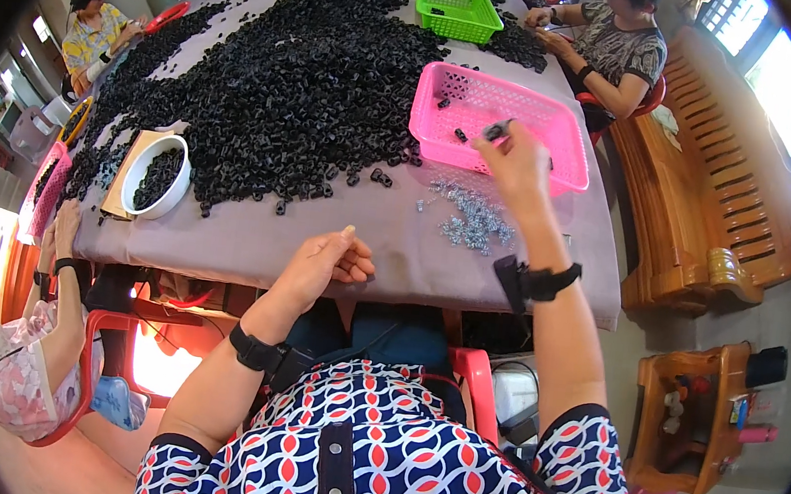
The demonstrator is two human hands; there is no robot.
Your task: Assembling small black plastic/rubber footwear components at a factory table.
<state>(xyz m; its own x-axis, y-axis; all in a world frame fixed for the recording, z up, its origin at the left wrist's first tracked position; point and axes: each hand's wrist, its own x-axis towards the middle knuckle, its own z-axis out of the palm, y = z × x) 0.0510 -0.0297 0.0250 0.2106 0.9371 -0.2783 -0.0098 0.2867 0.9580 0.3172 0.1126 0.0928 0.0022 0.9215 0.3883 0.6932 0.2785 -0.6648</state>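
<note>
My right hand (520, 164) is over the pink mesh basket (503, 92), its fingertips closed on a small black plastic part (496, 130). A few similar black parts (461, 135) lie in that basket. My left hand (323, 264) hovers at the table's near edge, with its fingers loosely curled and the thumb held apart. I see nothing in it. Between my hands, a scatter of small clear, bluish pieces (475, 222) lies on the cloth, just in front of the basket. A large heap of black plastic parts (308, 74) spreads over the middle of the table.
A white bowl (176, 193) of black parts stands at the left on a piece of cardboard (119, 177). A green basket (459, 13) is farther back. Other people sit around the table, one close by on my left. A wooden bench (712, 174) lines the right side.
</note>
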